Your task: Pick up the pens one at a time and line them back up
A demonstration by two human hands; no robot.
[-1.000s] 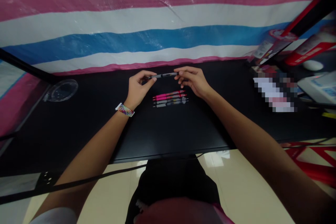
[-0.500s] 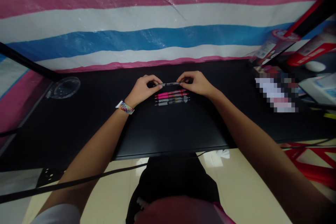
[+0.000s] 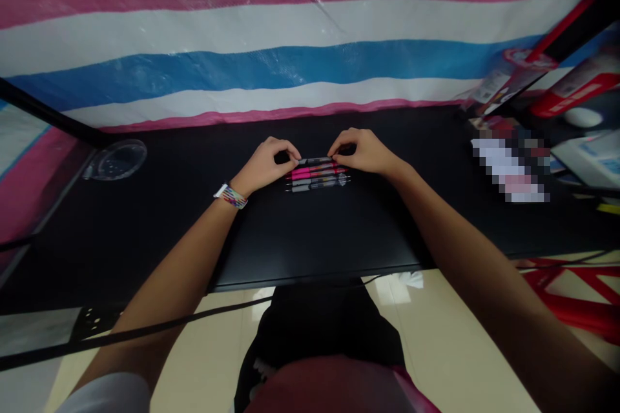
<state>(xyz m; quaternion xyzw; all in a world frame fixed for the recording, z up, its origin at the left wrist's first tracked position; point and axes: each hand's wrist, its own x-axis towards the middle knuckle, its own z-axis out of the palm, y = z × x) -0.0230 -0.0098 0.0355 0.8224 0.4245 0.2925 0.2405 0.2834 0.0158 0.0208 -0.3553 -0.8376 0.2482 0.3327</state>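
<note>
A dark grey pen [image 3: 314, 161] lies crosswise at the far side of a row of pens. My left hand [image 3: 272, 164] pinches its left end between thumb and forefinger. Its right end is between the thumb and fingers of my right hand [image 3: 361, 151]. Just nearer to me are pink pens [image 3: 314, 173], side by side and close against it. Grey pens with clear parts [image 3: 317, 186] form the near side of the row. All the pens point left to right on the black table.
At the left on the black table [image 3: 290, 239] sits a clear round plastic lid [image 3: 119, 160]. A clear tub [image 3: 508, 80], a red container [image 3: 576, 87], a white rounded object [image 3: 583, 117] and a blurred-out patch are at the right. Striped sheeting [image 3: 242, 68] hangs behind.
The dark pen has come down slightly toward the pink pens, with both hands still at its ends. The view has shifted a little.
</note>
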